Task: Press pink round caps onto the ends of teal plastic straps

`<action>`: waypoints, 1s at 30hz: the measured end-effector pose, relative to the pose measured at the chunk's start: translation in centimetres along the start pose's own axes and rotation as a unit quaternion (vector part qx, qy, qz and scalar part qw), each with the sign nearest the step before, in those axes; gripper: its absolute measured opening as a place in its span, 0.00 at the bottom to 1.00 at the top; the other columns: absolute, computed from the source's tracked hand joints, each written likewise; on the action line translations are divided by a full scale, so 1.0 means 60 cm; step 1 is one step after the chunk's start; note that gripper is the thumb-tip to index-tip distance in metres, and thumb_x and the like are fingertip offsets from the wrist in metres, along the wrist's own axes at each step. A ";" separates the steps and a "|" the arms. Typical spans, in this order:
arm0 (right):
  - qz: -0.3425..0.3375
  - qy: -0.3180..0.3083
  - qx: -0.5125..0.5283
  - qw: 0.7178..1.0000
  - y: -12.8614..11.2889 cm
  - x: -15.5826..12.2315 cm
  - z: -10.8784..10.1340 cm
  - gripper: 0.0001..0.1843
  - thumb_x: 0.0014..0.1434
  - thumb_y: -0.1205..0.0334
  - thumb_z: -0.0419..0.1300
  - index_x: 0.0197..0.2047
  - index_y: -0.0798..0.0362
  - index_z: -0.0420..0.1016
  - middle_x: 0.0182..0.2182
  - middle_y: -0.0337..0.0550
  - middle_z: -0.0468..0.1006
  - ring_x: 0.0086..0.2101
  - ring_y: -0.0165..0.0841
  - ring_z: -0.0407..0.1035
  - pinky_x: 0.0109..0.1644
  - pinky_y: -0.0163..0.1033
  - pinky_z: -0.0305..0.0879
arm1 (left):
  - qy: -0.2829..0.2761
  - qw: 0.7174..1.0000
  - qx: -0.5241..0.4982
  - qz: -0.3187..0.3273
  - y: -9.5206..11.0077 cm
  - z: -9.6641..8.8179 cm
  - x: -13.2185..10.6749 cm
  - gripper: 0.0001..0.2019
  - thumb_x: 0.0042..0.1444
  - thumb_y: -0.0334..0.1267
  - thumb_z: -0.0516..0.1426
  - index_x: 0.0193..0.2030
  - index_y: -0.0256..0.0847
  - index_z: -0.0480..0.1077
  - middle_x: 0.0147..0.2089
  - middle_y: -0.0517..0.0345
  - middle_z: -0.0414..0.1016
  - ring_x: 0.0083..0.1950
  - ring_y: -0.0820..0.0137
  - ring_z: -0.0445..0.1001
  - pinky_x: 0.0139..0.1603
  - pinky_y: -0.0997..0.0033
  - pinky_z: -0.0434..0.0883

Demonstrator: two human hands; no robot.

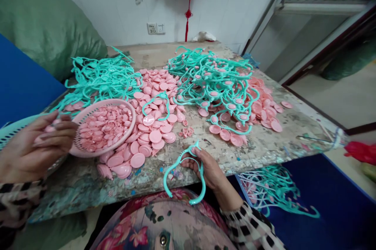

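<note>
The tabletop (pixel 282 144) is crowded, so I think the first danger comes from lack of space: a wide sweep of an arm could push things over its near edge, at six o'clock. The large pile of teal hoops with pink ovals (pixel 214 94), at one o'clock, is tangled, and pulling one hoop may drag its neighbours with it. The heap of pink pieces (pixel 155 136), around eight o'clock, is loose; a bump could make the outer ones slide toward the edge. The pink basket (pixel 133 118), between eight and nine o'clock, is filled with small parts, and if a wrist catches its rim it may tip and spill. The left hand (pixel 44 140), just beside it, has its fingers curled round small pink pieces (pixel 50 127); these may escape if the fingers loosen, and I cannot tell how many there are. At six o'clock the right hand (pixel 210 169) grips a teal hoop (pixel 202 182) near its pointed top, with both ends hanging free, so a weak hold could let it twist or drop to the lap. The tiny pink rounds (pixel 185 131), close beyond this hand, could be scattered by a careless knuckle.
</note>
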State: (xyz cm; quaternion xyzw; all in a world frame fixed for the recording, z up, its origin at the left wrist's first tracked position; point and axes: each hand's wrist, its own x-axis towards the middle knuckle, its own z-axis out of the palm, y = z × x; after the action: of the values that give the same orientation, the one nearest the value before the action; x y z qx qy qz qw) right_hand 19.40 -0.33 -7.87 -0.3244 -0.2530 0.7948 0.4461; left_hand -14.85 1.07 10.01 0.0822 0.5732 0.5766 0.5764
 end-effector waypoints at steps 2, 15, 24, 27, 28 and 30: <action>-0.003 -0.002 -0.013 1.000 0.000 -0.002 0.002 0.12 0.55 0.52 0.63 0.35 0.53 0.76 0.31 0.42 0.80 0.31 0.34 0.74 0.42 0.41 0.68 | -0.127 0.990 -0.027 -0.053 -0.020 0.024 0.003 0.17 0.66 0.37 0.42 0.26 0.35 0.58 0.15 0.71 0.56 0.10 0.91 0.52 0.14 0.95 0.33; -0.050 0.014 -0.042 0.998 0.011 -0.008 0.004 0.13 0.56 0.50 0.61 0.35 0.52 0.76 0.29 0.41 0.78 0.29 0.34 0.72 0.38 0.41 0.67 | -0.231 0.815 0.461 0.263 -0.282 0.251 0.092 0.14 0.58 0.46 0.52 0.30 0.37 0.67 0.19 0.67 0.59 0.20 0.77 0.59 0.21 0.78 0.56; -0.070 0.008 -0.038 0.997 0.008 -0.008 0.005 0.13 0.56 0.51 0.60 0.34 0.53 0.75 0.29 0.41 0.79 0.29 0.33 0.72 0.38 0.39 0.67 | -0.236 0.566 0.659 0.437 -0.344 0.318 0.131 0.12 0.61 0.42 0.50 0.37 0.39 0.72 0.40 0.50 0.75 0.46 0.62 0.71 0.42 0.67 0.64; -0.070 -0.011 -0.032 0.997 0.006 -0.007 0.004 0.13 0.57 0.51 0.60 0.37 0.52 0.75 0.28 0.40 0.78 0.29 0.33 0.72 0.38 0.40 0.67 | -0.233 0.508 0.696 0.450 -0.357 0.322 0.139 0.14 0.63 0.43 0.48 0.39 0.39 0.72 0.41 0.49 0.74 0.45 0.61 0.72 0.41 0.67 0.65; -0.070 -0.018 -0.030 0.997 0.006 -0.007 0.003 0.13 0.57 0.51 0.60 0.37 0.52 0.75 0.28 0.40 0.78 0.28 0.33 0.72 0.38 0.40 0.67 | -0.232 0.493 0.707 0.452 -0.361 0.322 0.141 0.15 0.63 0.43 0.48 0.40 0.39 0.72 0.41 0.49 0.74 0.44 0.61 0.73 0.40 0.66 0.65; -0.072 -0.025 -0.026 0.997 0.006 -0.005 0.001 0.13 0.57 0.51 0.60 0.37 0.52 0.75 0.28 0.40 0.78 0.28 0.33 0.72 0.37 0.40 0.67 | -0.232 0.466 0.723 0.454 -0.367 0.322 0.143 0.15 0.64 0.43 0.47 0.40 0.38 0.72 0.41 0.49 0.74 0.42 0.62 0.73 0.39 0.66 0.66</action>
State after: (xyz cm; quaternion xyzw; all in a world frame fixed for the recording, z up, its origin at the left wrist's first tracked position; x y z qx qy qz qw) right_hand 19.26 -0.80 -7.98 -0.2964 -0.3070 0.7620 0.4870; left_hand 9.53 11.43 -5.09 0.8494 0.5125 0.0972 0.0803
